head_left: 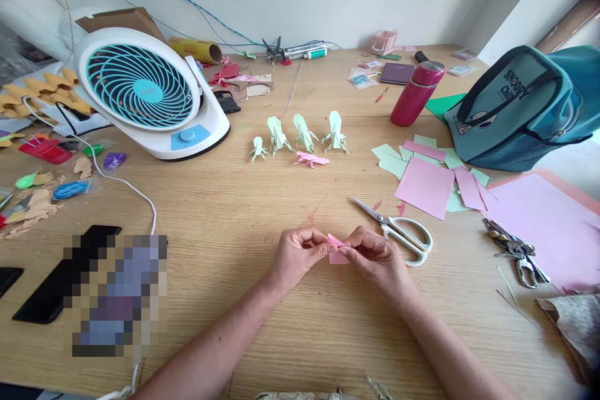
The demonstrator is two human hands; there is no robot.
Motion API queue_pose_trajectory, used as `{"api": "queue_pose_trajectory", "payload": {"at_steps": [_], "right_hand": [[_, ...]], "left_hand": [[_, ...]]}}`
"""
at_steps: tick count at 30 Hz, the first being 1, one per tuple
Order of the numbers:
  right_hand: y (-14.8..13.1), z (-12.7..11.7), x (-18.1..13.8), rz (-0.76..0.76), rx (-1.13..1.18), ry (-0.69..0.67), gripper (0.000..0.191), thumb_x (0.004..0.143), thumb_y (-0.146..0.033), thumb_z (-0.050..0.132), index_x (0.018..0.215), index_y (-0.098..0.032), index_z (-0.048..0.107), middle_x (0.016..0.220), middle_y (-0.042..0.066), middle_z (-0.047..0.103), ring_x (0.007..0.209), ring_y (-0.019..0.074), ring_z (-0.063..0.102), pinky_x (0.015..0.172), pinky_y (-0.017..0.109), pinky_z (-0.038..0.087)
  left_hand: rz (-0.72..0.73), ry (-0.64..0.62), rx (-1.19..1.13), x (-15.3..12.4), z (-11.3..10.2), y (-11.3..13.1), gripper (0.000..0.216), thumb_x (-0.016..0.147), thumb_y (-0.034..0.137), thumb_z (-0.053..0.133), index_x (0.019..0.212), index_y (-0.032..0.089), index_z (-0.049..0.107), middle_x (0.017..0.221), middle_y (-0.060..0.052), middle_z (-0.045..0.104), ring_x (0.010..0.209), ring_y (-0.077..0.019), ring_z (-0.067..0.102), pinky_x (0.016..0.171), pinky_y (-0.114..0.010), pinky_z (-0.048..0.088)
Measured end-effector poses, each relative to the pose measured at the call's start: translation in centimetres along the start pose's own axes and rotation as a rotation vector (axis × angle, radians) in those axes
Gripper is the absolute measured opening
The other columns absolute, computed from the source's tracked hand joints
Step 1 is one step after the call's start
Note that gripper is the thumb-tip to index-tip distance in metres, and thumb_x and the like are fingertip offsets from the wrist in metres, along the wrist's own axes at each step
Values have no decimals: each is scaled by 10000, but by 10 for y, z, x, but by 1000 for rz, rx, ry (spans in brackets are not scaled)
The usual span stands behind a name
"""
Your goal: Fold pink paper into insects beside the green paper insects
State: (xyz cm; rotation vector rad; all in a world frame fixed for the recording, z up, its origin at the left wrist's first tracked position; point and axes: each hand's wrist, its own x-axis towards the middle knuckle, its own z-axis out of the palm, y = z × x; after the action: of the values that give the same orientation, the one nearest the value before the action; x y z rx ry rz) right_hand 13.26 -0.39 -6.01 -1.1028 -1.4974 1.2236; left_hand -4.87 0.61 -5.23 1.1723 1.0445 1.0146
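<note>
Both my hands meet over the wooden table (234, 219) near its front edge, pinching a small folded pink paper piece (336, 249). My left hand (298, 254) grips its left side with fingers curled. My right hand (375, 256) pinches its right side. White-handled scissors (398, 232) lie just right of my right hand. Farther back stand several pale green folded paper figures (300, 134), with a pink folded figure (311, 159) lying in front of them.
A white and teal desk fan (145, 97) stands at the back left, its cable running forward. A red flask (416, 94), a teal bag (520, 106), loose pink and green paper sheets (426, 184), keys (515, 250) and a black phone (60, 281) also sit around.
</note>
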Motion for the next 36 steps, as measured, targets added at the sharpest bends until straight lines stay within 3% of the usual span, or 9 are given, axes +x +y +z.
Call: {"api": "queue_pose_trajectory", "payload": {"at_steps": [8, 13, 23, 36], "right_hand": [[-1, 1, 1, -14, -9, -2, 196, 837, -304, 698, 697, -171, 663, 661, 0, 555, 602, 128, 507, 554, 252, 392], [-2, 1, 1, -21, -17, 4, 194, 834, -297, 701, 690, -173, 658, 649, -6, 546, 589, 124, 496, 543, 246, 383], [-2, 1, 1, -18, -28, -17, 186, 836, -284, 699, 692, -170, 668, 657, 2, 571, 593, 126, 507, 551, 252, 387], [-2, 3, 0, -9, -27, -3, 201, 843, -299, 698, 690, -178, 649, 661, -10, 557, 603, 123, 509, 552, 246, 390]], "left_hand": [[31, 39, 82, 1, -2, -2, 190, 739, 305, 784, 722, 119, 753, 672, -32, 712, 566, -97, 573, 522, -185, 420], [77, 37, 90, 0, -2, -2, 164, 752, 290, 778, 731, 128, 756, 739, -46, 742, 670, -133, 648, 608, -201, 483], [16, 16, 35, 0, -4, 3, 184, 704, 294, 816, 676, 132, 733, 659, -26, 711, 602, -107, 601, 567, -191, 453], [89, 19, 53, -1, -3, -5, 161, 754, 294, 784, 714, 145, 738, 706, -37, 724, 625, -119, 613, 583, -209, 456]]}}
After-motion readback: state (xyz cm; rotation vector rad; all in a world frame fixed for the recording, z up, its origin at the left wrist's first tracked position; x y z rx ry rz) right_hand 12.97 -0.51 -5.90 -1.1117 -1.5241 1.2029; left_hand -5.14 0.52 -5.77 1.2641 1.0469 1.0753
